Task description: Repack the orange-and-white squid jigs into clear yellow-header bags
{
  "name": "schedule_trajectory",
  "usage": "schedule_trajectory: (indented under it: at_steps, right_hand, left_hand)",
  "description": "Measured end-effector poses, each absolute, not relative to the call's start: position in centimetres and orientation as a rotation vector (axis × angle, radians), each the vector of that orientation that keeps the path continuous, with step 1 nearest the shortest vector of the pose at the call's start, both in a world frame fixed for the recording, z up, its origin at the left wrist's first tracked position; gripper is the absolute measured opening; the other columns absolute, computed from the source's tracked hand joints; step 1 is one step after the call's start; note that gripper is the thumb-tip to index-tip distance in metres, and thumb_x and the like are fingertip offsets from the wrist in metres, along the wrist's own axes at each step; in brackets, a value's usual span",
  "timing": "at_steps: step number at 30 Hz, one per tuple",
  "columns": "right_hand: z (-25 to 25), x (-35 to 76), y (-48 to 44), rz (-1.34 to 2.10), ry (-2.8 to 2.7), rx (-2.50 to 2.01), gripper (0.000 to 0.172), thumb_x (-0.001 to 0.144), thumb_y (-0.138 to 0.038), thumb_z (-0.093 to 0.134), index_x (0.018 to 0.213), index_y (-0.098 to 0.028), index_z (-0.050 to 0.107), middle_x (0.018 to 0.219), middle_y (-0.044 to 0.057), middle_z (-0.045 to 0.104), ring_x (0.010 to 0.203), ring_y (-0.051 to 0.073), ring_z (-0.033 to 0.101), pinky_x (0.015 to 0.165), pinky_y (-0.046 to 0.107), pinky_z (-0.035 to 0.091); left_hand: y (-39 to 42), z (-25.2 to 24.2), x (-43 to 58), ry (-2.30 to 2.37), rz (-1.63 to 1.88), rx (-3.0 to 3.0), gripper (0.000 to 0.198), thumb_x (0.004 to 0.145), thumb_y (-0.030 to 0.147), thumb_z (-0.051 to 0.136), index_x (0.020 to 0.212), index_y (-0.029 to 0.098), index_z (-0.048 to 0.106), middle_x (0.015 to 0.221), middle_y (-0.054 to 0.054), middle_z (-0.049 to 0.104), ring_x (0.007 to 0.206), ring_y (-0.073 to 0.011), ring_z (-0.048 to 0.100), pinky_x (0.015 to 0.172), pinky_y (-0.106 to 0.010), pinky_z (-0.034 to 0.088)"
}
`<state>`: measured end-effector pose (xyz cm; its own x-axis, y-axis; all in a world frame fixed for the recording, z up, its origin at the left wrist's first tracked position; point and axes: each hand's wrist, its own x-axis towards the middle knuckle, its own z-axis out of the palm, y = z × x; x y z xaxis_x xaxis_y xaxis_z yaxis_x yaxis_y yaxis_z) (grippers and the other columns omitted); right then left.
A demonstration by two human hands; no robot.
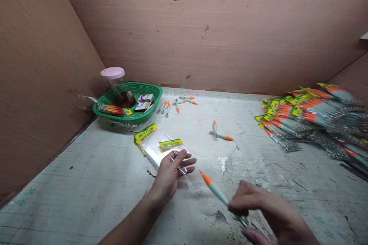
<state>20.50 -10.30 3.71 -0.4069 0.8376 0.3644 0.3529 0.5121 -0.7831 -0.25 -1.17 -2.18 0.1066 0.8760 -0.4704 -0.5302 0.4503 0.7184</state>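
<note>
Above the bench (86, 183), an orange-tipped squid jig (217, 191), pinched toward its hooked end by the right hand (267, 206), points toward the BCT LURE bag (171, 144) the left hand (169, 174) grips. Bagging seems in hand; next likely calls for aligning both.

stained pinkish-brown back wall (201, 26), wood-grained left panel (43, 65), scuffed white tabletop (86, 183)

One held bag (171, 144), one basket (135, 120)
</note>
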Motion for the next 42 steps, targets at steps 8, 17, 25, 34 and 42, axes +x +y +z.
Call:
schedule_trajectory:
  at_steps: [8, 17, 25, 34, 42]
  right_hand:
    - [0.7, 17.2, -7.7, 0.075, -2.25, -1.045, 0.027, 0.086, -0.004, 0.048, 0.109, -0.013, 0.059, 0.087, 0.01, 0.064, 0.075, 0.018, 0.057, 0.062, 0.03, 0.052]
    - [-0.9, 15.3, -7.7, -0.135, -2.125, -1.036, 0.028, 0.089, -0.003, 0.044, 0.113, -0.008, 0.058, 0.122, 0.02, 0.06, 0.097, 0.024, 0.058, 0.077, 0.038, 0.053]
    - [-0.3, 14.4, -7.6, -0.087, -1.96, -1.064, 0.035, 0.088, -0.001, 0.047, 0.116, -0.017, 0.061, 0.095, 0.011, 0.063, 0.087, 0.019, 0.058, 0.067, 0.032, 0.053]
    - [-0.3, 15.6, -7.9, -0.201, -1.7, -1.307, 0.023, 0.082, -0.016, 0.063, 0.103, -0.025, 0.062, 0.114, 0.013, 0.055, 0.104, 0.029, 0.05, 0.081, 0.043, 0.049]
    - [1.3, 16.2, -6.8, 1.047, -1.438, -1.179, 0.017, 0.088, -0.036, 0.058, 0.093, -0.022, 0.052, 0.079, 0.001, 0.056, 0.06, 0.011, 0.057, 0.052, 0.021, 0.05]
  left_hand:
    - [-2.0, -1.1, -0.2, 0.779, 0.832, 0.494, 0.027, 0.08, 0.027, 0.069, 0.101, 0.012, 0.061, 0.102, -0.014, 0.069, 0.079, -0.0204, 0.069, 0.07, -0.031, 0.056]
    - [-2.7, -0.8, 0.3, 0.553, 0.836, 0.325, 0.041, 0.096, 0.031, 0.041, 0.131, 0.011, 0.044, 0.121, -0.019, 0.062, 0.105, -0.0255, 0.064, 0.093, -0.04, 0.048]
    - [-3.8, -1.3, 1.2, 0.406, 0.902, 0.18, 0.044, 0.094, 0.038, 0.044, 0.133, 0.017, 0.044, 0.116, -0.016, 0.065, 0.098, -0.024, 0.065, 0.091, -0.045, 0.049]
    - [-3.6, -1.6, 1.0, 0.358, 0.954, 0.097, 0.028, 0.088, 0.03, 0.058, 0.112, 0.016, 0.059, 0.116, -0.014, 0.066, 0.108, -0.028, 0.062, 0.095, -0.04, 0.047]
    - [-2.8, -1.5, 0.7, 0.406, 1.025, 0.021, 0.036, 0.085, 0.024, 0.061, 0.12, 0.015, 0.055, 0.121, -0.015, 0.064, 0.111, -0.033, 0.06, 0.092, -0.045, 0.051]
